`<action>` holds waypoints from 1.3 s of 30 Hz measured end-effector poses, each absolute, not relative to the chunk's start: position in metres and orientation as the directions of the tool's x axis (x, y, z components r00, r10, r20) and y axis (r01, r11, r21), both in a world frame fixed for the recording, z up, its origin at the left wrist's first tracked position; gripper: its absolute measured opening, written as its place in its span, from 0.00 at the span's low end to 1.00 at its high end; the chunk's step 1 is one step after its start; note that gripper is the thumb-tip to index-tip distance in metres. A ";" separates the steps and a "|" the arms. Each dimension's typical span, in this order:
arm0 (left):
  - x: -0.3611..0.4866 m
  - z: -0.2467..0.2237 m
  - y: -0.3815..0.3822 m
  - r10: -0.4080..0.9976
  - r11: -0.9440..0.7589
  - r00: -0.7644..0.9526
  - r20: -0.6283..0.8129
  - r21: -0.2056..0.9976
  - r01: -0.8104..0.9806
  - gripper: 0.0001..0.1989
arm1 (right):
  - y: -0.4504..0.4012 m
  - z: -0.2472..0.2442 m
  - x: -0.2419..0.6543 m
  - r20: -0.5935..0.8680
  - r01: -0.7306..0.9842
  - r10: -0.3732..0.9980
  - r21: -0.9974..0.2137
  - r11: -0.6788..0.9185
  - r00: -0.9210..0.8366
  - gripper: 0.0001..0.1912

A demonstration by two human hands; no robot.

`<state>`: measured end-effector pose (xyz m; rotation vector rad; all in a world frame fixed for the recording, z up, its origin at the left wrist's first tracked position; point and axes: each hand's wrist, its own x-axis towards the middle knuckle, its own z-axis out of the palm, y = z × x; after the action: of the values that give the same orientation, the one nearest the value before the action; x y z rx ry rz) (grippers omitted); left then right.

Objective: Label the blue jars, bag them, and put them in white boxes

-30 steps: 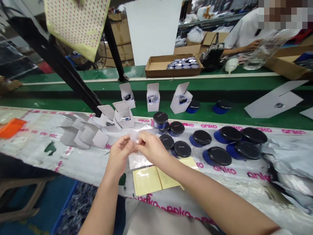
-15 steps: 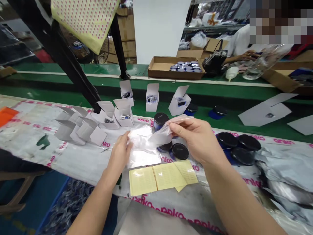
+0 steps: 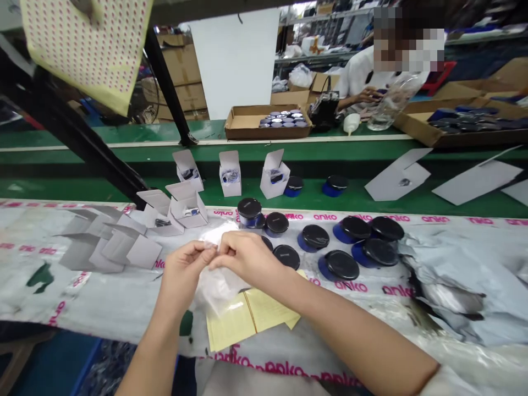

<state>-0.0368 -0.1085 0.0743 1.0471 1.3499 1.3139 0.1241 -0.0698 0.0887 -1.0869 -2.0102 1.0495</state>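
Observation:
Both hands meet over the bench, their fingertips pinched together on the edge of a thin clear plastic bag. My left hand holds its left side, and my right hand grips close beside it. The bag hangs down over a stack of yellow printed slips. Behind the hands lies a shiny pile of clear bags, partly hidden. To the right of my right hand stand several blue jars with black lids.
Open white boxes stand at left, some nearby holding small bagged items. More white boxes line the green conveyor. Grey plastic bags lie at right. Across the conveyor are a cardboard tray of round items and another person.
My right hand has moved left to meet my left hand, bringing the plastic bag over the yellow slips. My left hand has left the bag pile. The view has shifted right.

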 end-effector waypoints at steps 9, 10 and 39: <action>-0.054 0.085 -0.097 0.937 0.050 -0.337 -0.088 0.991 -0.122 0.18 | -0.057 0.100 0.160 0.159 0.272 0.943 -0.931 0.241 -0.294 0.08; -0.055 0.087 -0.096 0.930 0.038 -0.359 -0.085 0.990 -0.137 0.18 | -0.053 0.101 0.167 0.190 0.301 0.948 -0.916 0.265 -0.255 0.12; -0.027 0.098 -0.100 0.953 -0.198 -0.191 0.236 0.961 0.195 0.07 | -0.079 0.114 0.165 -0.047 0.215 0.897 -0.975 0.054 -0.439 0.48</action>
<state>-0.0274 -0.1005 0.0981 1.3985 1.3896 1.4501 0.1648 -0.0785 0.1140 -1.1195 -1.7222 1.4239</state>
